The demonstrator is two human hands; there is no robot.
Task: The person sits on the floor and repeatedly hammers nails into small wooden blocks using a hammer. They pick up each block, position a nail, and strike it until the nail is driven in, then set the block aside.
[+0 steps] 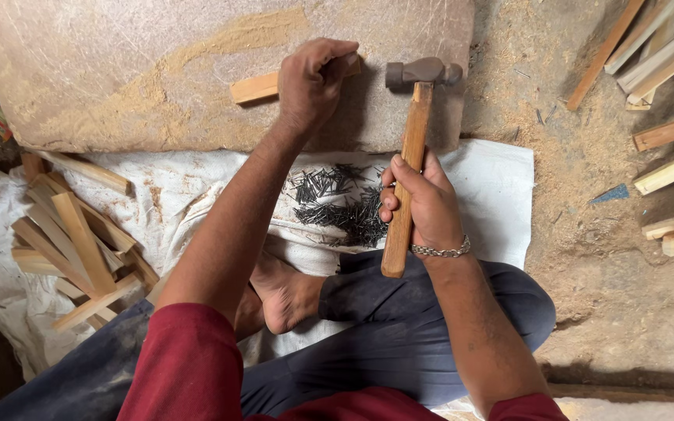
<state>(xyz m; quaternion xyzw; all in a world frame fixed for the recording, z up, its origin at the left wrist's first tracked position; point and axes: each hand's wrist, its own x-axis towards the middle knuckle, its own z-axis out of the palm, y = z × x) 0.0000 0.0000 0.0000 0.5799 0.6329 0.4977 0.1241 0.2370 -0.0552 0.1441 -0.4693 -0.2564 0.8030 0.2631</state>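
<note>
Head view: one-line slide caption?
Left hand pins a wood strip on a stone slab; right hand grips a hammer.

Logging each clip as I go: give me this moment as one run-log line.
left hand: pinching on small wood block | right hand: gripping hammer, head raised beside block | surface: stone slab | nearby: nail pile on white cloth

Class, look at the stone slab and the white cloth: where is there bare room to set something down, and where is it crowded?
Free: the slab's left half, beyond the sawdust streak; the cloth right of the nails. Crowded: the left hand on the wood block, the hammer in the right hand, and the wood strips at left.
</note>
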